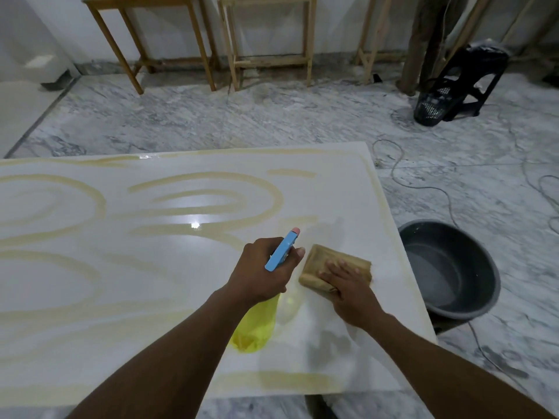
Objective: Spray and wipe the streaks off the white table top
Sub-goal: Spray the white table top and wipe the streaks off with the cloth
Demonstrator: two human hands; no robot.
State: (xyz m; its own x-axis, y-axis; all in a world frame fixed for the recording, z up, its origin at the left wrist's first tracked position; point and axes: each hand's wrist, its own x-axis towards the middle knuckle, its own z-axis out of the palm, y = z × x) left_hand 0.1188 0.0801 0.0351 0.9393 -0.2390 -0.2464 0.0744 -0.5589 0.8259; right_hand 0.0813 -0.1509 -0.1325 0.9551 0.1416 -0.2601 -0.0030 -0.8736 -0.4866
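Glossy white worktop (121, 282) carries looping yellowish streaks (211, 176). Near its right edge the left hand (260, 270) grips one spray bottle (281, 252), blue head, translucent yellow body; the right hand (348, 285) presses flat on one folded tan cloth (320, 261)

left hand (260, 270): fingers (298, 253) curled in grip | right hand (351, 287): flat, palm down

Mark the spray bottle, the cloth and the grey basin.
spray bottle (257, 325): head view, yellow body.
cloth (320, 257): head view, bare far corner.
grey basin (447, 234): head view, far inner wall.
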